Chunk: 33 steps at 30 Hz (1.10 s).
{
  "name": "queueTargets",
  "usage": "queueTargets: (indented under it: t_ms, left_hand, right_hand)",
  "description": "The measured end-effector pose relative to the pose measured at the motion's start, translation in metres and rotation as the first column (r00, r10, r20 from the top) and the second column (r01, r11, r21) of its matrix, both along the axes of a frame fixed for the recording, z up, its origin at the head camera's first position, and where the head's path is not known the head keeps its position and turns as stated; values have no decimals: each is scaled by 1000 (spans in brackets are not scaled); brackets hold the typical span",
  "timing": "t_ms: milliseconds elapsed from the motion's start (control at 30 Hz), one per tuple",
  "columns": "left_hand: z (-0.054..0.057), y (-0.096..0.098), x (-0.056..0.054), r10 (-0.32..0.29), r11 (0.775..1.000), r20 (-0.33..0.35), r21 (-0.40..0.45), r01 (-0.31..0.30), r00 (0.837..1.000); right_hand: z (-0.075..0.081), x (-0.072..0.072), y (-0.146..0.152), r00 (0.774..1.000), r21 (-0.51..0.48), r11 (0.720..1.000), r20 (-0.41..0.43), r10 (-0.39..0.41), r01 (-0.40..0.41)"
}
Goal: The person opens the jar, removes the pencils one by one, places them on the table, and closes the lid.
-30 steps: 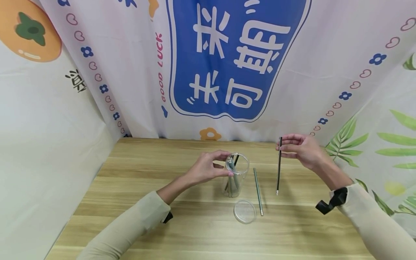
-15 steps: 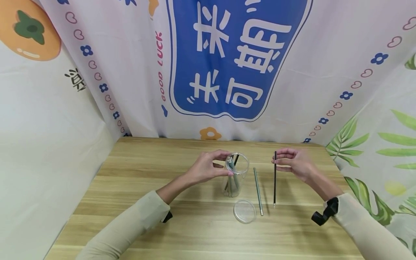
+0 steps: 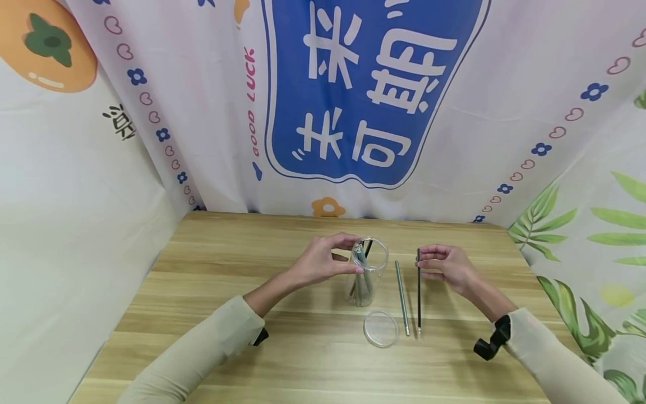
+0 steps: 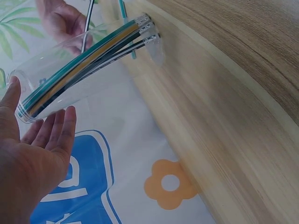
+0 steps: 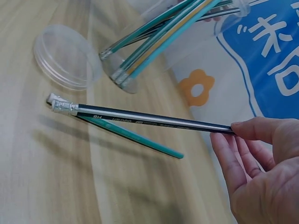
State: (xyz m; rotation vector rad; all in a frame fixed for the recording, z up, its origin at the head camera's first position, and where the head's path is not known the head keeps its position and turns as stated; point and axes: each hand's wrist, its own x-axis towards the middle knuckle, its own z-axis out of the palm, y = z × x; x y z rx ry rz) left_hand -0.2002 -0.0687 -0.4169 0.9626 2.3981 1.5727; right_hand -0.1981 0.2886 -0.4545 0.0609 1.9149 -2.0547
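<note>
My left hand point(image 3: 323, 261) grips a clear plastic jar point(image 3: 373, 280) near its open rim, thumb on one side and fingers on the other. Several green, black and yellow-orange pencils point(image 4: 93, 58) lean inside it, their eraser ends at the bottom. Right of the jar, a green pencil point(image 3: 402, 297) lies on the table. Just beyond it, my right hand point(image 3: 449, 269) pinches a black pencil point(image 3: 419, 292) by its top end between thumb and fingers. In the right wrist view, this pencil's white eraser point(image 5: 52, 100) points down toward the table and overlaps the green pencil's end.
A round clear lid point(image 3: 381, 329) lies flat on the wooden table point(image 3: 282, 359), in front of the jar. Behind the table hangs a printed cloth point(image 3: 222, 168), and similar cloth covers both sides. A black strap point(image 3: 492, 339) sits at the right cuff.
My right hand has come left and nearer with the black pencil, now close beside the green pencil. The left hand and jar have stayed in place.
</note>
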Motion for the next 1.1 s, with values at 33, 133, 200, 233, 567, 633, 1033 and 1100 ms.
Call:
queueTargets:
  t_ms: [33,133,200,233,567,633,1033,1100]
  left_hand:
    - [0,0,0,-2,1000,1,1,2,1000]
    - [0,0,0,-10,1000,3,11,10,1000]
    - [-1,0,0,-10,1000,4,12,10,1000]
    - [-1,0,0,-10,1000,3,12,10,1000]
    - [-1,0,0,6,1000,-8,-14,-6,1000]
    - [-1,0,0,6,1000,-8,-11,-6,1000]
    - [-1,0,2,8,1000,-12,-10,-8,1000]
    - [-1,0,1,9,1000,-10,-10,-9,1000]
  right_hand:
    - [-2,0,-1,1000,6,1000,2,0,0]
    - [-6,-1,-3,1000,28,1000,3,-1,1]
    - [-9,-2,-4,1000,47,999,1,-1,1]
    - [-10,-2,-5,1000,53,999,0,-2,2]
    - [-23,-8,-10,999,85,996,15,-34,32]
    - [-26,-9,-12,999,96,994,17,-47,45]
    - [-42,-13,-21,997,170,983,4,-72,70]
    - [-44,-13,-21,997,184,980,1,-82,80]
